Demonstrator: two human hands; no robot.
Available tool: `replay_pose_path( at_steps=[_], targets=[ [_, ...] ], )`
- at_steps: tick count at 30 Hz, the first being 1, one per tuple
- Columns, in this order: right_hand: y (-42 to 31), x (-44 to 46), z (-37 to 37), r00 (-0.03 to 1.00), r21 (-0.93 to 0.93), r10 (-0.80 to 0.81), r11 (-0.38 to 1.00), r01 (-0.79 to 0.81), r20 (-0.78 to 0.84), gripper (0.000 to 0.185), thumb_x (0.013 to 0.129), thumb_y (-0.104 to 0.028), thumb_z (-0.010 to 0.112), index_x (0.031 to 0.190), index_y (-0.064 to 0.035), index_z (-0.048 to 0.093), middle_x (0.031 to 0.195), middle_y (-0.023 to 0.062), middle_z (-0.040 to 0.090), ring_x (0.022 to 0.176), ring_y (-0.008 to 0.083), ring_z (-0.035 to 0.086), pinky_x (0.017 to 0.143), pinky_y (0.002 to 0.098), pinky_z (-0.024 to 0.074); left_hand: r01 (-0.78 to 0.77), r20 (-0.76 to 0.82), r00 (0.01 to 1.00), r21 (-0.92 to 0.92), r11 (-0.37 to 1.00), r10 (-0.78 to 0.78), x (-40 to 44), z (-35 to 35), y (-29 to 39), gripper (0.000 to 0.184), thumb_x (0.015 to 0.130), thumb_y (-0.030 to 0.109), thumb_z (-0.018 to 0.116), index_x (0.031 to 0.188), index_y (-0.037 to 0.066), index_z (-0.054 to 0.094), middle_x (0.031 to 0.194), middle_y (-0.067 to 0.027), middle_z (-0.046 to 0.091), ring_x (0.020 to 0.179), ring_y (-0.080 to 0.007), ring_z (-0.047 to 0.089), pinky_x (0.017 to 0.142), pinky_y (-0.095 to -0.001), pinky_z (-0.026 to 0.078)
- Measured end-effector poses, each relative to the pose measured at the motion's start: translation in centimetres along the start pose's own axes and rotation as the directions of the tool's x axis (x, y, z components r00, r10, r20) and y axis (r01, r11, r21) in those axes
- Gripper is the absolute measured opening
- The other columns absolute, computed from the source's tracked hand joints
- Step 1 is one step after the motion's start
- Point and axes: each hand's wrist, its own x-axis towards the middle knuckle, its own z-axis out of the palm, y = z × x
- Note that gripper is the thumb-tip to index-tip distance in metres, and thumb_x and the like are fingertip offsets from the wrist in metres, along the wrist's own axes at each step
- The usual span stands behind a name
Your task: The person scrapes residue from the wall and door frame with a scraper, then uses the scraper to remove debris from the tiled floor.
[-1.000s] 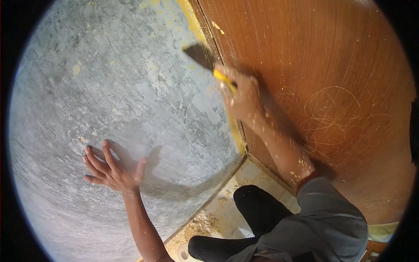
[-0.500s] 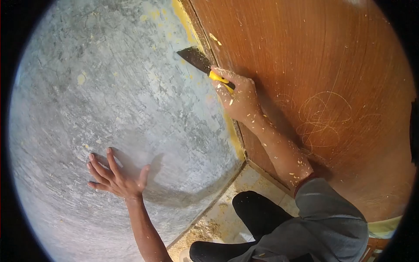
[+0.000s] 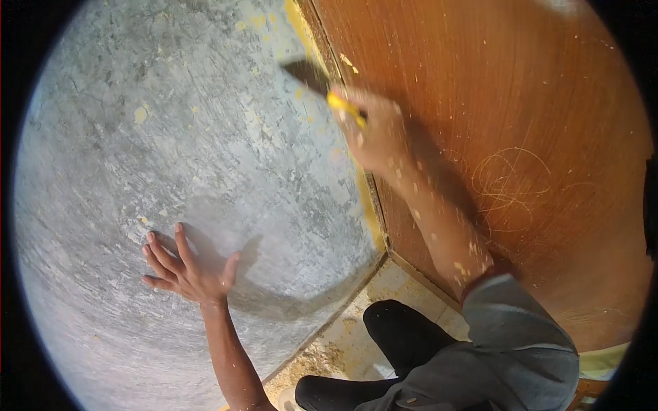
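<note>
Head view: left of the panel [image 3: 521,89] spreads a grey, mottled wall [image 3: 103,171]. Well apart from the panel, the left hand [image 3: 195,275] rests on that wall, released, its fingers and thumb splayed. Below the panel's lower left corner, pale flakes [image 3: 317,363] litter the floor [image 3: 394,281]. The scraper [image 3: 334,100] is just beside the panel's left edge, its dark blade slanting up and leftward over the wall; it is blurred, so whether the blade touches cannot be told. A yellow strip [image 3: 370,216] runs down the wall along the same edge. Beside it, the right hand [image 3: 375,133] is clenched round the scraper's yellow handle. Specks [image 3: 460,269] dot the right forearm, which crosses in front of the panel. Pale looping lines [image 3: 510,179] mark the panel's middle.
</note>
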Motion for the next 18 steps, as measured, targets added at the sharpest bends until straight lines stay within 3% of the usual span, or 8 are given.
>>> replay_pose_path(
  at_steps=[6,10,12,15,16,18],
  targets=[
    [-0.5,3.6,0.8,0.998,-0.048,0.062,0.997,-0.062,-0.003,0.029,0.085,-0.011,0.062,0.113,-0.0051,0.066,0.110,0.0160,0.067,0.102,0.0295,0.065,0.091,0.0372,0.0495,0.019,0.040,0.999,0.009,1.000,-0.019,0.0,-0.5,0.2,0.099,0.073,0.088,0.030,0.137,0.015,0.049,0.151,-0.0166,0.029,0.144,-0.0294,0.015,0.112,-0.0489,-0.014],
    [0.3,-0.2,-0.1,0.999,-0.083,0.001,0.997,0.002,0.033,0.030,0.085,-0.011,0.063,0.114,-0.0055,0.065,0.110,0.0156,0.067,0.101,0.0294,0.065,0.090,0.0375,0.0498,0.012,0.033,0.999,0.010,1.000,-0.012,0.0,-0.7,0.0,0.097,0.073,0.087,0.031,0.138,0.017,0.047,0.152,-0.0173,0.026,0.144,-0.0304,0.013,0.112,-0.0525,-0.013],
    [0.5,1.2,-0.1,0.999,-0.106,-0.028,0.994,0.026,-0.017,0.031,0.084,-0.020,0.063,0.114,-0.0111,0.066,0.106,0.0163,0.067,0.100,0.0348,0.063,0.087,0.0426,0.0503,0.028,0.044,0.999,-0.005,1.000,-0.027,0.0,-0.7,0.2,0.098,0.073,0.088,0.030,0.138,0.016,0.048,0.151,-0.0165,0.029,0.144,-0.0293,0.014,0.112,-0.0491,-0.015],
    [-0.1,2.9,0.4,0.998,-0.052,0.060,0.997,-0.061,-0.015,0.031,0.083,-0.017,0.064,0.113,-0.0093,0.066,0.106,0.0162,0.067,0.100,0.0348,0.063,0.087,0.0420,0.0504,0.025,0.040,0.999,0.007,1.000,-0.025,0.0,-0.7,0.2,0.098,0.073,0.088,0.030,0.138,0.017,0.047,0.151,-0.0164,0.029,0.144,-0.0288,0.014,0.112,-0.0490,-0.015],
    [0.7,1.3,0.3,0.996,-0.041,-0.077,0.996,0.076,-0.037,0.030,0.083,-0.016,0.064,0.112,-0.0080,0.066,0.106,0.0161,0.067,0.100,0.0342,0.064,0.086,0.0411,0.0504,0.027,0.038,0.999,0.005,1.000,-0.027,0.1,-0.8,0.0,0.098,0.073,0.088,0.030,0.138,0.017,0.047,0.151,-0.0164,0.029,0.144,-0.0288,0.014,0.112,-0.0490,-0.015],
    [1.6,-0.8,-0.1,0.999,-0.074,-0.035,0.997,0.034,-0.008,0.030,0.083,-0.015,0.064,0.112,-0.0076,0.066,0.107,0.0165,0.067,0.101,0.0341,0.064,0.087,0.0403,0.0505,0.013,0.042,0.999,-0.013,1.000,-0.012,0.0,-0.8,0.1,0.096,0.074,0.086,0.030,0.136,0.016,0.049,0.152,-0.0171,0.026,0.145,-0.0299,0.011,0.112,-0.0523,-0.014]
  ],
)
